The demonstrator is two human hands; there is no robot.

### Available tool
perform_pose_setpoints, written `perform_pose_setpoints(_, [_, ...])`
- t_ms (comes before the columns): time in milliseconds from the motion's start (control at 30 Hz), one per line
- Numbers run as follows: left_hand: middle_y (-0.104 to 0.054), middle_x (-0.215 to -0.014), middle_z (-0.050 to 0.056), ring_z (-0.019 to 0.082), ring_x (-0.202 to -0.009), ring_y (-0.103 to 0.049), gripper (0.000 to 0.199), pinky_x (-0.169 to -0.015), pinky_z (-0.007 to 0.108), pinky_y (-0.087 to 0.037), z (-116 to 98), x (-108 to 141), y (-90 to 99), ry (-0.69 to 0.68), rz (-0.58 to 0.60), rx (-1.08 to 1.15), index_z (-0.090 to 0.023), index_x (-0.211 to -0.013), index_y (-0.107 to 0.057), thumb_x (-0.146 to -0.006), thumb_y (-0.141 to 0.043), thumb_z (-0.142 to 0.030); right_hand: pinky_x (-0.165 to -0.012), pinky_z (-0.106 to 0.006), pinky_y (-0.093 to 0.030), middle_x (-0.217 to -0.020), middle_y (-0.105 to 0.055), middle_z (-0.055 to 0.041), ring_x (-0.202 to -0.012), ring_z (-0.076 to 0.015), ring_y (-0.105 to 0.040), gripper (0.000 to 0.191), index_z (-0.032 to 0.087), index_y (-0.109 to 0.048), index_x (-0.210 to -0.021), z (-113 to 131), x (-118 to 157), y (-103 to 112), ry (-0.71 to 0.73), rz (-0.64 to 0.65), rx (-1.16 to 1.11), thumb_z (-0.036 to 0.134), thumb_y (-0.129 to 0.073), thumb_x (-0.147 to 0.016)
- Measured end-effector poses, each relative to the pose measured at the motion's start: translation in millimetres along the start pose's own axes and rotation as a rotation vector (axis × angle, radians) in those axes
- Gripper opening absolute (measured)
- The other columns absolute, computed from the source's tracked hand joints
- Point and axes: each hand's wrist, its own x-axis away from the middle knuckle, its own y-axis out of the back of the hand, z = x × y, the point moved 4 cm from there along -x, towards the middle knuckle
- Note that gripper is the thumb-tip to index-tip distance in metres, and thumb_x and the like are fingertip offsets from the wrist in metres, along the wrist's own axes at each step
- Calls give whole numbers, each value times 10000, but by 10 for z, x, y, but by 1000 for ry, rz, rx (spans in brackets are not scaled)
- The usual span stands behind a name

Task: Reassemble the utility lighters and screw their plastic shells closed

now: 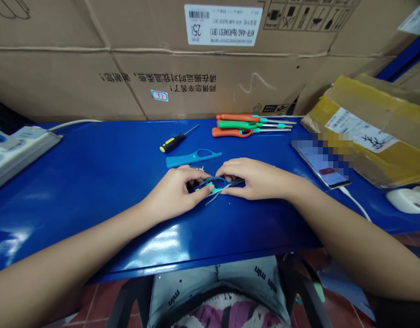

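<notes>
My left hand (175, 191) pinches an opened blue lighter body (215, 179) between thumb and fingers, with a teal trigger (215, 187) showing in it. At its right end, my right hand (252, 178) is closed on a thin dark tool with a metal tip (236, 182); its exact kind cannot be made out. A thin grey strand (212, 199) sticks out below the lighter body. Just beyond my left fingers lies the loose blue half of a lighter shell (192, 157). A small metal part (200, 169) shows behind the left hand, mostly hidden.
A black and yellow screwdriver (173, 142) lies farther back. Several long-necked orange and green lighters (239, 124) sit near a large cardboard box (127, 86). To the right are a phone (321, 164) with a white cable and a taped parcel (370, 132); a power strip (21, 148) stands left.
</notes>
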Motion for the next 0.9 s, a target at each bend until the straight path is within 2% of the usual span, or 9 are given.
perform_pose_setpoints(133, [-764,-1039,46,198,-928,-675,274,-875,345,-520,-80,31,-1,-160,-27,-93,-198,-1148,-742,-940,-650,-351,-658,-260,-367,-873,-630,-31,-760,-158,-549,187,176,-660,-1039,-32,31,60,-65,56,-25,329,-652,-933])
perform_pose_setpoints(267, [-714,-1144,87,242,-1075,-640,351,-979,411,-510,-86,49,28,-206,-61,-157,-180,-1234,-695,-942,-648,-369,-610,-245,-342,-782,-592,10,-669,-134,-523,194,194,-652,-1026,-103,102,149,-178,131,-59,346,-671,-908])
perform_pose_setpoints(367, [-677,-1205,109,266,-1120,-612,375,-1017,453,-498,-85,48,29,-245,-41,-236,-172,-1260,-684,-941,-644,-365,-644,-256,-368,-848,-632,-16,-722,-152,-548,225,192,-665,-1051,-148,137,209,-224,114,-28,339,-686,-882])
perform_pose_setpoints(467, [-659,-1236,125,280,-1132,-603,367,-1022,473,-498,-76,41,5,-272,2,-284,-165,-1261,-691,-948,-629,-347,-725,-279,-421,-981,-659,-54,-838,-183,-578,320,190,-664,-1128,-157,147,243,-211,48,-11,343,-717,-852])
perform_pose_setpoints(567, [-653,-1228,131,284,-1131,-607,367,-1015,472,-505,-67,36,-5,-281,7,-286,-159,-1272,-686,-953,-619,-328,-755,-286,-450,-1022,-654,-61,-863,-184,-577,355,192,-647,-1162,-124,145,251,-163,14,-28,342,-719,-848])
perform_pose_setpoints(667, [-651,-1217,126,266,-1136,-607,344,-1019,447,-503,-83,43,2,-328,-7,-260,-163,-1287,-672,-972,-590,-277,-744,-282,-460,-990,-660,-56,-836,-172,-576,276,187,-652,-1137,-106,142,255,-137,2,-63,320,-657,-896])
perform_pose_setpoints(767, [-642,-1237,118,244,-1146,-604,311,-1022,422,-500,-97,57,-24,-384,47,-246,-184,-1270,-677,-993,-537,-204,-736,-281,-459,-988,-676,-59,-836,-170,-588,197,179,-665,-1076,-145,148,258,-143,-5,-76,290,-627,-918])
perform_pose_setpoints(900, [-641,-1264,111,246,-1187,-597,335,-1019,423,-500,-91,68,-66,-424,93,-274,-221,-1289,-673,-1010,-494,-174,-762,-286,-455,-979,-679,-53,-864,-174,-602,96,177,-671,-965,-191,158,241,-116,49,-77,250,-640,-911])
